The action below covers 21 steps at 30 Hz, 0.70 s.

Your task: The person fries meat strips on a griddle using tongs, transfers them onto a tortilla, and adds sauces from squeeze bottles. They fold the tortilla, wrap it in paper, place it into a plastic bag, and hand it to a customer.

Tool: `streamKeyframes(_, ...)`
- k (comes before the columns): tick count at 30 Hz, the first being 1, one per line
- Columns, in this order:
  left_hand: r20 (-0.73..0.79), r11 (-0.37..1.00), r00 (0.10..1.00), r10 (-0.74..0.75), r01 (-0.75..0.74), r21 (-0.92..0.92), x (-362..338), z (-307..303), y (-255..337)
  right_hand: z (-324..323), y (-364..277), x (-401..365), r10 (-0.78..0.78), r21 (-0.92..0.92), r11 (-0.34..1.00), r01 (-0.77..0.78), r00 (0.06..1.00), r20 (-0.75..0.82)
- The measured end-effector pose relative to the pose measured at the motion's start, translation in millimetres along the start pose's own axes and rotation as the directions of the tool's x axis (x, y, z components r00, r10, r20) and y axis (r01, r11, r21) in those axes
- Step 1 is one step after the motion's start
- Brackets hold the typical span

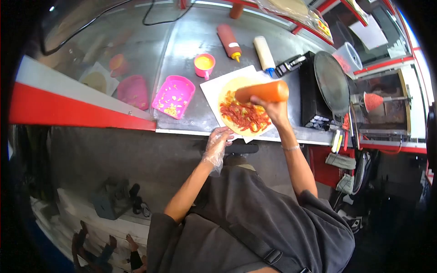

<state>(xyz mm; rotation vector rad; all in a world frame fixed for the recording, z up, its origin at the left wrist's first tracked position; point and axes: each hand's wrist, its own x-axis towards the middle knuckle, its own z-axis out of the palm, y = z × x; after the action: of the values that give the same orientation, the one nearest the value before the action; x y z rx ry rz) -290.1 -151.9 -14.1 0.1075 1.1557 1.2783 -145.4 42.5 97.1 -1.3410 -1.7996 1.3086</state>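
My right hand [272,109] grips an orange squeeze bottle [263,92], tipped nearly level with its nozzle end over the filling. Below it a round flatbread [228,85] lies on a sheet of white paper [209,89]. Strips of reddish filling [243,119] with yellowish bits cover much of the bread. My left hand [219,140], in a clear plastic glove, is closed at the paper's near edge, fingertips by the bread's rim. Left of the paper are a pink scoop-shaped tray [182,85] with food scraps and a pink cup [204,73] of yellow sauce.
A red squeeze bottle [227,40] and a white one with a blue cap [264,53] lie at the back. A round griddle [331,82] on a black stove stands right. Knife-like handles [337,140] hang by the front edge. A glass panel rises left.
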Motion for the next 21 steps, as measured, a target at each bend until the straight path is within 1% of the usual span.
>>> streamKeyframes(1, 0.003, 1.000, 1.000, -0.004, 0.004, 0.027, 0, 0, -1, -2, 2, 2, 0.046, 0.236, 0.971, -0.044, 0.999, -0.003)
streamKeyframes(2, 0.007, 0.998, 1.000, -0.003, 0.003, 0.056, 0, 0, 2, -10, 4, -8, 0.050, 0.239, 0.970, -0.043, 0.998, -0.024)
streamKeyframes(4, 0.011, 0.997, 1.000, -0.014, 0.013, 0.073, 0, 0, 5, -23, -6, -41, -0.116, 0.021, 0.993, 0.115, 0.993, 0.033)
streamKeyframes(5, 0.000, 0.997, 1.000, -0.024, 0.024, 0.077, 0, -1, 5, -32, 18, -48, -0.127, -0.005, 0.992, 0.128, 0.991, 0.028)
streamKeyframes(6, 0.011, 0.996, 0.999, -0.033, 0.032, 0.086, 1, -2, 6, -46, 20, -49, -0.120, -0.007, 0.993, 0.120, 0.993, 0.012)
streamKeyframes(7, 0.009, 0.997, 1.000, -0.011, 0.010, 0.082, 1, -3, 5, -59, 18, -48, -0.043, 0.166, 0.985, 0.047, 0.999, -0.027)
streamKeyframes(8, 0.006, 0.997, 1.000, 0.007, -0.008, 0.080, 0, -4, 4, -70, 17, -52, 0.042, 0.339, 0.941, -0.021, 0.998, -0.054)
streamKeyframes(9, 0.008, 0.997, 1.000, 0.007, -0.007, 0.078, 1, -5, 4, -78, 13, -56, 0.059, 0.328, 0.944, -0.020, 0.992, -0.110)
streamKeyframes(10, 0.020, 0.995, 1.000, 0.009, -0.011, 0.095, 2, -6, 6, -82, 13, -64, 0.057, 0.337, 0.941, -0.010, 0.990, -0.127)
streamKeyframes(12, -0.012, 0.995, 1.000, -0.028, 0.029, 0.096, 1, -4, 11, -91, 16, -88, 0.019, 0.207, 0.978, -0.017, 1.000, -0.006)
streamKeyframes(14, -0.014, 0.995, 0.999, -0.041, 0.042, 0.089, 0, -1, 13, -102, 33, -91, 0.009, 0.242, 0.970, -0.001, 1.000, -0.029)
streamKeyframes(16, -0.025, 0.995, 0.999, -0.028, 0.030, 0.094, -1, -2, 15, -112, 40, -81, 0.077, 0.354, 0.935, -0.024, 0.987, -0.138)
streamKeyframes(18, -0.032, 0.994, 0.999, -0.020, 0.023, 0.107, 1, -2, 15, -121, 36, -63, 0.043, 0.076, 0.996, -0.040, 0.998, -0.047)
streamKeyframes(19, -0.045, 0.996, 0.999, -0.023, 0.027, 0.084, 1, -1, 14, -118, 37, -38, -0.118, 0.013, 0.993, 0.119, 0.991, -0.063)
streamKeyframes(20, -0.062, 0.998, 0.998, -0.032, 0.035, 0.060, 0, -1, 12, -106, 39, -8, -0.272, -0.052, 0.962, 0.269, 0.960, -0.065)
streamKeyframes(21, -0.076, 0.998, 0.997, -0.027, 0.031, 0.060, 1, 1, 12, -96, 36, 30, -0.300, -0.072, 0.951, 0.301, 0.954, 0.026)
